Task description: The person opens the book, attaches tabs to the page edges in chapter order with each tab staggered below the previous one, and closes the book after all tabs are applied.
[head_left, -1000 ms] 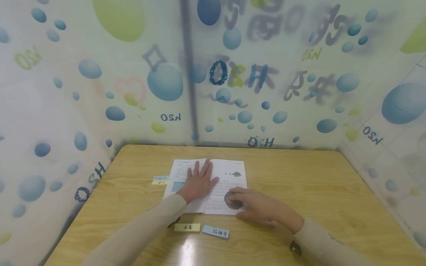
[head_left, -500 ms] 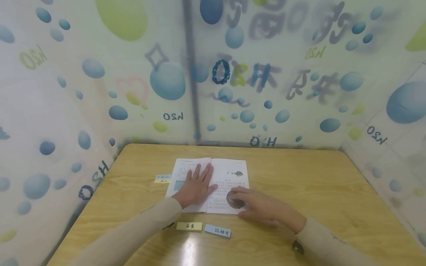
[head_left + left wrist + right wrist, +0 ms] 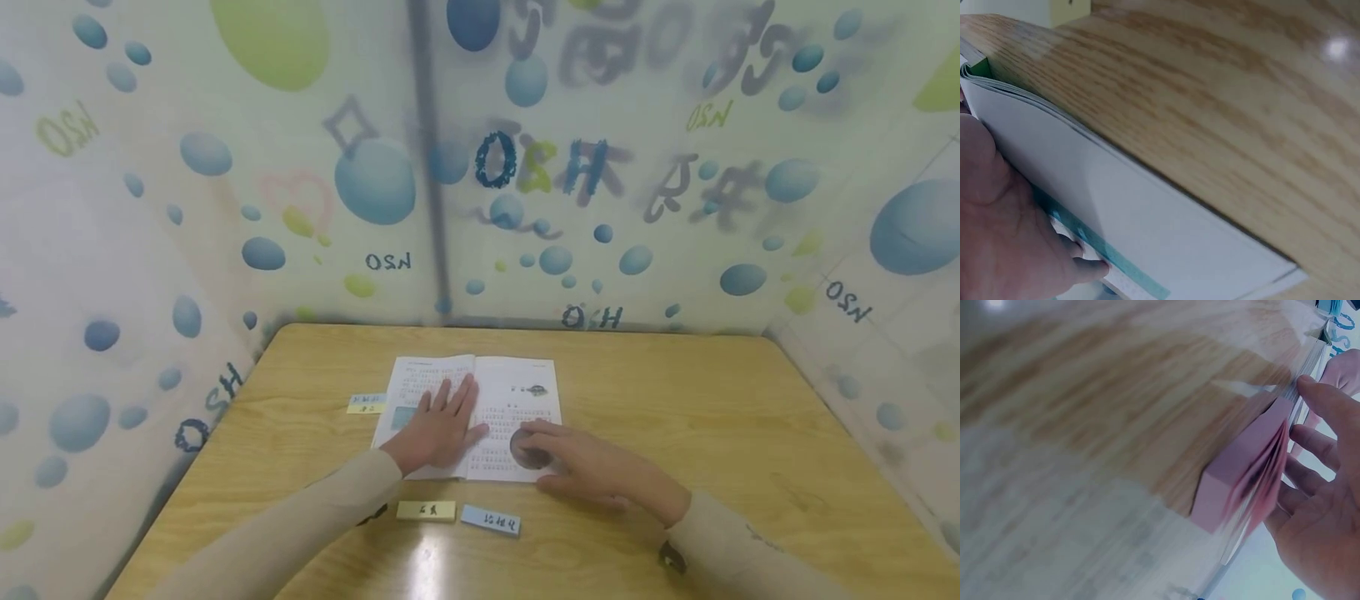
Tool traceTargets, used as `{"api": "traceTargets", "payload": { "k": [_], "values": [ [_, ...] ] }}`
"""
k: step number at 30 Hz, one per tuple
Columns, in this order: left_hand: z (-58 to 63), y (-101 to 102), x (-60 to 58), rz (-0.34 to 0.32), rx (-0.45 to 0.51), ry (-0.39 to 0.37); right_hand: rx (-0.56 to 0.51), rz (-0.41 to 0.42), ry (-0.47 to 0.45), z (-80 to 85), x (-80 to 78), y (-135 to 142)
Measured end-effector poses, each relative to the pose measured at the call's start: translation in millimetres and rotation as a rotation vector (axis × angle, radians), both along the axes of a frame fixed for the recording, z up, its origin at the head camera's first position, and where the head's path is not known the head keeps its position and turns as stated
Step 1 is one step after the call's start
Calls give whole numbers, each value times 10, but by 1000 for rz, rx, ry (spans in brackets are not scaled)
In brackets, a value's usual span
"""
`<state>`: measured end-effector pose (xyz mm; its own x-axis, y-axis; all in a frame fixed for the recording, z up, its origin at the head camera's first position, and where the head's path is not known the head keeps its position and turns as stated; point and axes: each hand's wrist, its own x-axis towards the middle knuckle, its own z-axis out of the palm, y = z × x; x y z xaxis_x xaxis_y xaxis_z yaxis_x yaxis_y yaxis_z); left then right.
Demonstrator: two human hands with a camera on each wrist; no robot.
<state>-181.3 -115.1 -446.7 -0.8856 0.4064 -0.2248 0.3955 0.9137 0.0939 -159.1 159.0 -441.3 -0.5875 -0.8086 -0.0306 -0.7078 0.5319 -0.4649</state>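
An open book (image 3: 495,375) with printed text lies on the wooden table. My left hand (image 3: 437,427) rests flat across its left page, fingers spread towards the far edge. In the left wrist view that palm lies over the white page (image 3: 1116,194) with its teal band. My right hand (image 3: 588,465) is at the right page's near corner, fingertips over a dark grey round shape (image 3: 527,450) on the page. In the right wrist view, its thumb is at the book's edge and its loosely bent fingers lie behind a pink sticky-note pad (image 3: 1241,465).
A yellow note pad (image 3: 426,510) and a blue note pad (image 3: 491,520), both with handwriting, lie in front of the book. Blue and yellow note strips (image 3: 366,404) lie against its left edge. A wall (image 3: 675,167) with printed bubbles stands behind the table (image 3: 675,383).
My left hand has slid towards me down the left page, by the gutter. My right hand keeps its place on the right page; the view has shifted slightly.
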Motion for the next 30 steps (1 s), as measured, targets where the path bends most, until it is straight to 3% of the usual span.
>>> {"api": "traceTargets", "payload": {
  "k": [16, 20, 23, 27, 30],
  "values": [
    [44, -39, 158, -41, 12, -39, 9, -3, -28, 36, 6, -2],
    [-67, -67, 153, -48, 10, -47, 1, 5, -32, 32, 3, 2],
    [-71, -78, 178, -55, 2, -48, -4, 11, -22, 26, 4, 4],
    [61, -66, 275, -71, -13, -44, -15, 19, -11, 18, 4, 6],
    [85, -70, 320, -83, -13, -41, -15, 24, -6, 11, 5, 7]
  ]
}}
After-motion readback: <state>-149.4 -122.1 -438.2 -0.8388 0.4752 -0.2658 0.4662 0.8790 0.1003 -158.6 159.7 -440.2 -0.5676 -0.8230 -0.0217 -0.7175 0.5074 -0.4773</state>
